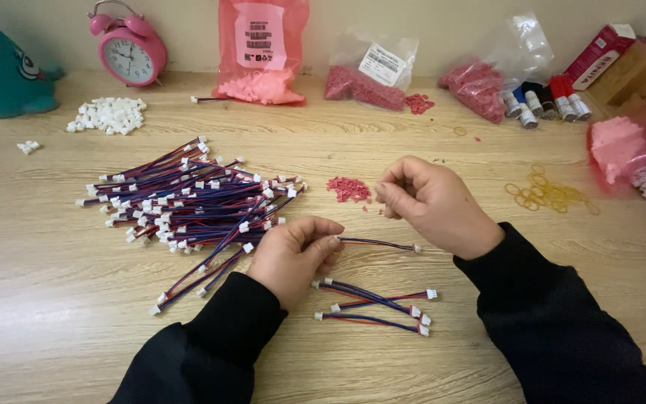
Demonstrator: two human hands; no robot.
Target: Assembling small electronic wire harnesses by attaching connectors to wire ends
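Note:
My left hand [297, 251] rests on the wooden table [54, 284] and grips one short red-and-blue cable [379, 244], whose free end points right. My right hand [431, 202] hovers just above and to the right, fingers pinched together; something tiny may be between them, too small to tell. A little heap of small red pieces [349, 188] lies just left of that hand. Three finished cables with white plugs [375, 305] lie below my hands. A big pile of such cables [188, 202] spreads to the left.
Along the back stand a pink alarm clock [130, 51], a teal toy [1, 71], pink and clear bags of parts [262, 52], thread spools [543, 101] and a box. White plugs [110, 114] lie back left, yellow rubber bands [551, 194] at right.

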